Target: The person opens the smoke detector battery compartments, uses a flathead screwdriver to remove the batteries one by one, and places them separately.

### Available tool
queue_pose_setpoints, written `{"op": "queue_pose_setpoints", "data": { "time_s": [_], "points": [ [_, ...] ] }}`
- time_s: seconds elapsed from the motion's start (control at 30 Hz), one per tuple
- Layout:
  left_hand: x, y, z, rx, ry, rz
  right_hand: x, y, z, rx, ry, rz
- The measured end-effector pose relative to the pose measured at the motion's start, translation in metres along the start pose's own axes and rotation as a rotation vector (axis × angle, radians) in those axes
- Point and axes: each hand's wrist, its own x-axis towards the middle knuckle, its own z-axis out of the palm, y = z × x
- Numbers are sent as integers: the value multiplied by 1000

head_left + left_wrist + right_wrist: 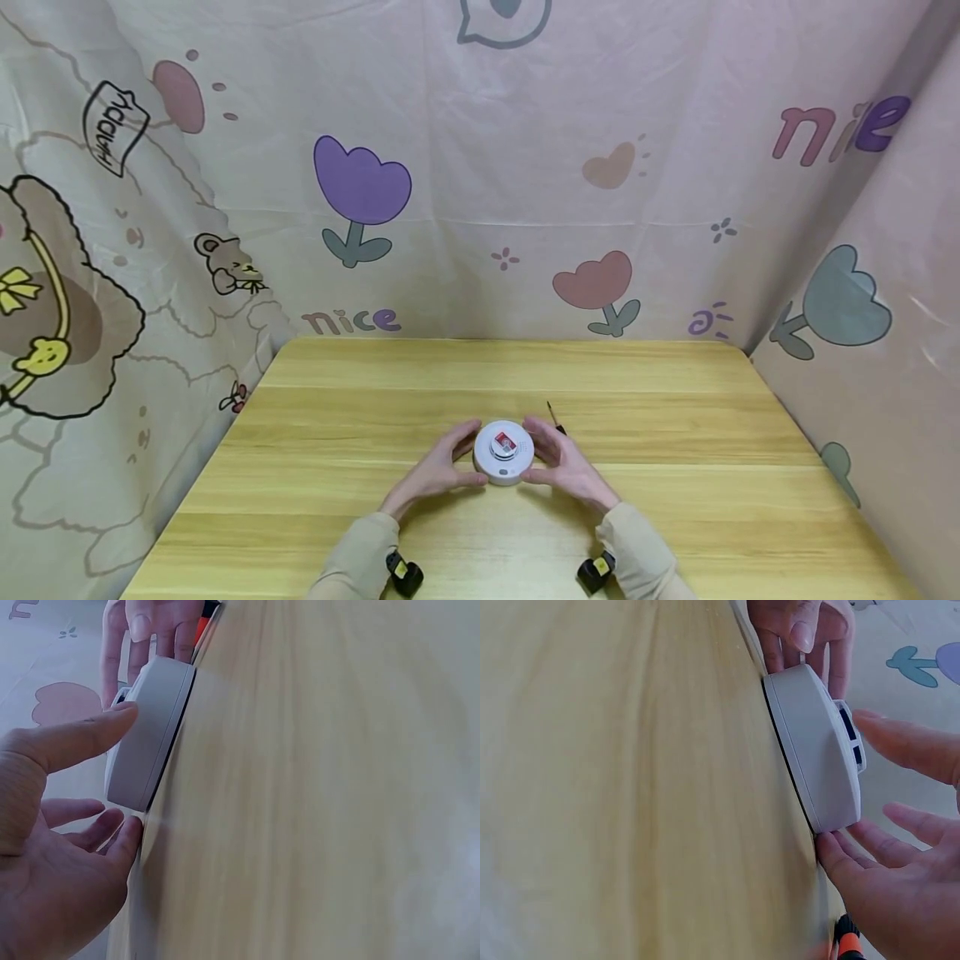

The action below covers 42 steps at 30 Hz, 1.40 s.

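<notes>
A round white smoke detector (503,467) lies flat on the table, its raised centre bearing a red label (506,442). On its left side my left hand (448,463) spreads its thumb and fingers around the rim. My right hand (561,463) mirrors it on the other side. In the right wrist view, fingertips (832,844) sit right at the detector's lower edge while the thumb stands off from its face. The left wrist view has the thumb (97,735) overlapping the detector, with relaxed fingers close to its rim.
A small screwdriver (555,417) lies just behind my right hand, its handle partly hidden; black and orange show on the handle (847,939) in the right wrist view. The wooden table (300,433) meets a printed cloth (465,275) at the back and sides.
</notes>
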Motion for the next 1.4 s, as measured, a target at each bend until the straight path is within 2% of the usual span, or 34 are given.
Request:
{"op": "queue_pose_setpoints", "data": {
  "time_s": [0.33,0.73,1.1,1.4],
  "points": [
    [2,0,3,7,-6,12,0,5,-2,-23,-9,-13],
    [3,1,5,26,-4,20,3,11,2,-108,34,-43],
    [5,0,9,64,43,11,4,13,3,-168,63,-35],
    [5,-2,11,88,75,10,4,13,5,-166,83,-28]
  ]
}}
